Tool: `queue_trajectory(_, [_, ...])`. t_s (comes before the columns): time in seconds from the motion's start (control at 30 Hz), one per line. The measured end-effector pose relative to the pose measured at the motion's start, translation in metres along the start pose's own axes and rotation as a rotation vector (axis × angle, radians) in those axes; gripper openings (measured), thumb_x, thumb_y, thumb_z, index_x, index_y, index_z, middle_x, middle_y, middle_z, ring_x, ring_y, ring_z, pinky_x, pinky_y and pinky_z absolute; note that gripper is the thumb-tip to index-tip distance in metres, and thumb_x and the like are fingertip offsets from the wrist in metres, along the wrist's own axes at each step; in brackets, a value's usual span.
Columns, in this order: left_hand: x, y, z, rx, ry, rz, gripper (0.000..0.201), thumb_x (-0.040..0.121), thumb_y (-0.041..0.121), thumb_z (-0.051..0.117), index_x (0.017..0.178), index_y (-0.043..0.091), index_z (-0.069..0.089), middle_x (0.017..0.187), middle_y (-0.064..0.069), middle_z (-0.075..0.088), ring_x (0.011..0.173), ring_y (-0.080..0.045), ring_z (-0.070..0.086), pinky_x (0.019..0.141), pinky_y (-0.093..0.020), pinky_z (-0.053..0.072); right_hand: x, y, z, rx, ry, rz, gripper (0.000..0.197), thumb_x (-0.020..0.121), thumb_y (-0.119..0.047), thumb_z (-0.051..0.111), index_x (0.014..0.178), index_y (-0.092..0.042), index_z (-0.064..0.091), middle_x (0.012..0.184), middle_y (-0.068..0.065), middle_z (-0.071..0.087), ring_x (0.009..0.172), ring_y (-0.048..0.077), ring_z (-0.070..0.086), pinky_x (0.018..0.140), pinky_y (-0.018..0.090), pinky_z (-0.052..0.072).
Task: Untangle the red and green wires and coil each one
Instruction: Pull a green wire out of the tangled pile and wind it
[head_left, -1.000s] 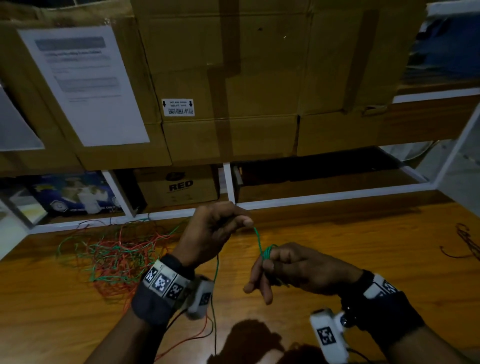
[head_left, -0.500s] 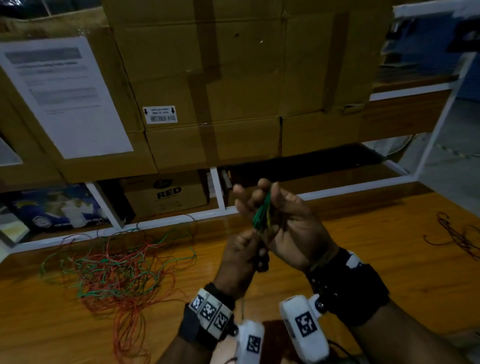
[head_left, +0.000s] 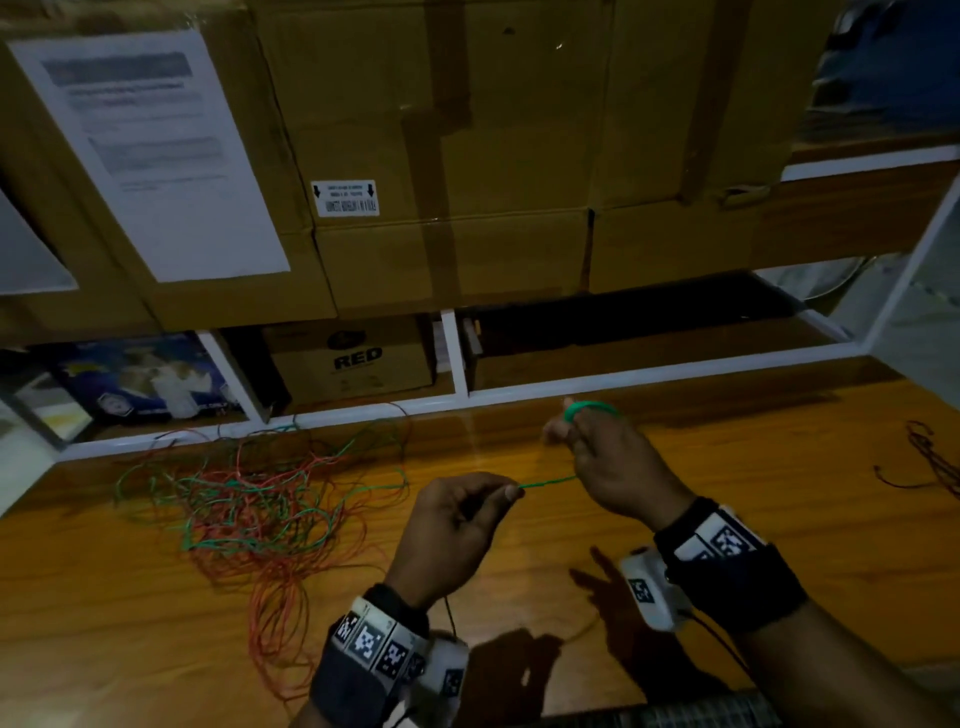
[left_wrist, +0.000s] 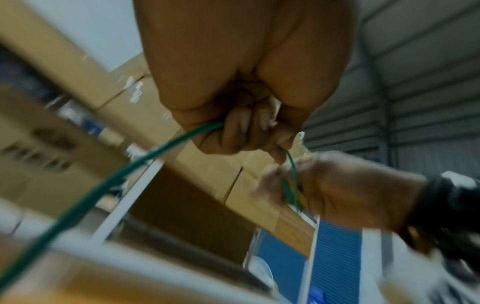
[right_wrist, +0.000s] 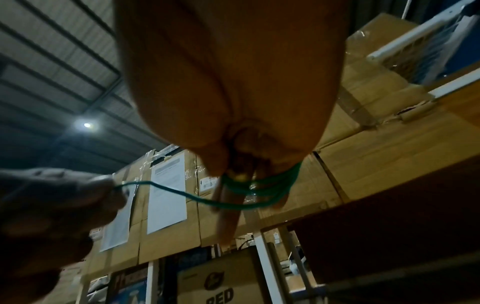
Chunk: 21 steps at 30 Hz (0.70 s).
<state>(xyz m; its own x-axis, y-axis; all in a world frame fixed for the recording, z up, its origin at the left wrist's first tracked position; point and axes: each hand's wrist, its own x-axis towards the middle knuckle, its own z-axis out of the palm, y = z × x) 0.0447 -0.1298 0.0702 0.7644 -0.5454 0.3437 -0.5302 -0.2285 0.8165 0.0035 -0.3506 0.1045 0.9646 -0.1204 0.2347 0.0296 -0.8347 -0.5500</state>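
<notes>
With the right hand (head_left: 613, 467) wearing green wire (head_left: 548, 482) loops round its fingers (right_wrist: 228, 216) and the left hand (head_left: 457, 525) pinching the strand, a hard tug could cinch the tangled pile (head_left: 249, 499) on the counter (head_left: 727, 467).

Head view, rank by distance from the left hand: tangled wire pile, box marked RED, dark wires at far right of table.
From the left hand:
1. tangled wire pile, just to its left on the table.
2. box marked RED, ahead on the lower shelf.
3. dark wires, far right table edge.
</notes>
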Motion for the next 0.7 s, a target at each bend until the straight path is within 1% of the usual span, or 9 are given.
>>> queue_trajectory(0.07, [0.006,0.007,-0.009,0.098,0.043,0.040,0.019,0.101,0.028,0.063,0.098,0.018,0.079,0.065,0.027,0.061,0.056,0.002,0.053,0.053,-0.010,0.032,-0.005,-0.003,0.001,0.061,-0.215,-0.022,0.031,0.110,-0.022,0.043,0.105,-0.016,0.073,0.115,0.004,0.069,0.119,0.020,0.061,0.100,0.041,0.049])
queue_trajectory(0.13, [0.012,0.012,-0.021,0.169,0.048,0.081,0.017,0.101,0.029,0.063,0.094,0.024,0.077,0.065,0.027,0.059,0.055,0.000,0.052,0.052,-0.013,0.031,-0.015,-0.005,0.002,0.253,-0.410,-0.032,0.037,0.110,-0.032,0.042,0.105,-0.015,0.075,0.107,-0.003,0.073,0.106,0.015,0.066,0.097,0.042,0.051])
queue_trajectory(0.17, [0.015,0.015,-0.027,0.184,0.031,0.103,0.015,0.101,0.030,0.063,0.091,0.028,0.075,0.066,0.026,0.060,0.056,-0.002,0.053,0.053,-0.016,0.033,-0.020,-0.007,0.003,0.373,-0.478,-0.030,0.038,0.110,-0.033,0.041,0.107,-0.013,0.074,0.106,-0.001,0.075,0.106,0.019,0.067,0.097,0.043,0.051])
queue_trajectory(0.2, [0.017,0.018,-0.032,0.174,0.013,0.126,0.015,0.101,0.031,0.063,0.090,0.031,0.073,0.067,0.023,0.060,0.058,-0.004,0.054,0.053,-0.020,0.037,-0.024,-0.009,0.004,0.516,-0.531,-0.021,0.040,0.110,-0.033,0.041,0.110,-0.008,0.071,0.106,0.004,0.077,0.109,0.026,0.066,0.098,0.042,0.051])
queue_trajectory(0.27, [0.022,0.022,-0.039,0.108,0.005,0.165,0.017,0.100,0.032,0.062,0.091,0.025,0.074,0.070,0.012,0.062,0.063,-0.010,0.057,0.055,-0.029,0.044,-0.031,-0.014,0.005,0.819,-0.612,0.005,0.045,0.109,-0.028,0.039,0.116,0.009,0.063,0.109,0.022,0.074,0.118,0.037,0.064,0.102,0.038,0.051])
queue_trajectory(0.37, [0.029,0.026,-0.045,0.002,0.017,0.215,0.019,0.098,0.024,0.063,0.095,0.012,0.077,0.074,0.006,0.066,0.065,-0.011,0.060,0.059,-0.023,0.047,-0.038,-0.020,0.003,1.091,-0.688,-0.039,0.044,0.109,-0.021,0.035,0.116,0.016,0.058,0.107,0.027,0.071,0.122,0.044,0.061,0.107,0.042,0.047])
queue_trajectory(0.5, [0.041,0.030,-0.041,-0.109,-0.014,0.213,0.017,0.097,0.018,0.065,0.098,0.007,0.078,0.077,0.006,0.071,0.063,-0.007,0.059,0.060,-0.021,0.046,-0.036,-0.027,0.000,1.222,-0.758,-0.099,0.036,0.107,-0.019,0.036,0.112,0.003,0.063,0.103,0.017,0.074,0.120,0.059,0.053,0.105,0.047,0.047])
queue_trajectory(0.6, [0.055,0.024,-0.033,-0.245,0.020,0.173,0.018,0.096,0.018,0.066,0.101,0.006,0.079,0.072,0.002,0.071,0.054,-0.013,0.052,0.053,-0.024,0.042,-0.033,-0.034,0.001,1.444,-0.716,-0.092,0.034,0.105,-0.021,0.039,0.113,0.000,0.065,0.101,0.016,0.074,0.119,0.046,0.059,0.102,0.046,0.048])
queue_trajectory(0.7, [0.064,0.019,-0.023,-0.335,0.065,0.096,0.023,0.097,0.034,0.068,0.105,0.017,0.081,0.074,-0.016,0.071,0.057,-0.035,0.057,0.051,-0.042,0.047,-0.028,-0.045,0.003,1.681,-0.594,-0.062,0.033,0.104,-0.021,0.043,0.113,0.000,0.067,0.101,0.020,0.074,0.121,0.038,0.063,0.102,0.042,0.050])
